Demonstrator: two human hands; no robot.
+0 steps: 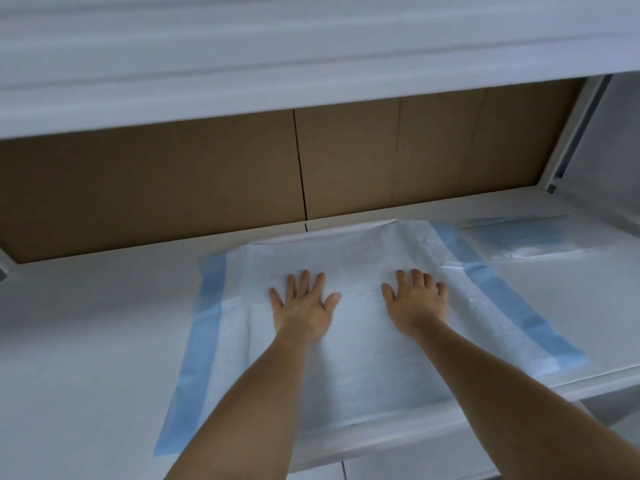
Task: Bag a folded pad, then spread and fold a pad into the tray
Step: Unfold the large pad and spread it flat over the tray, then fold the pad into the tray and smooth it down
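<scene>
Hands (302,308) flatten pad (363,368), apparently lengthwise-away.

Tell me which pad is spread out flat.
The big pad under both hands, left hand and right hand; the bagged pad at far right stays folded.

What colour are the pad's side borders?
Light blue borders on the white pad, seen in the head view.

hands: 2, left hand (302,306), right hand (415,299) | spread pad (363,358): 1 | bagged folded pad (519,239): 1 | white shelf (86,323): 1 | cardboard panels (149,188): 2
</scene>
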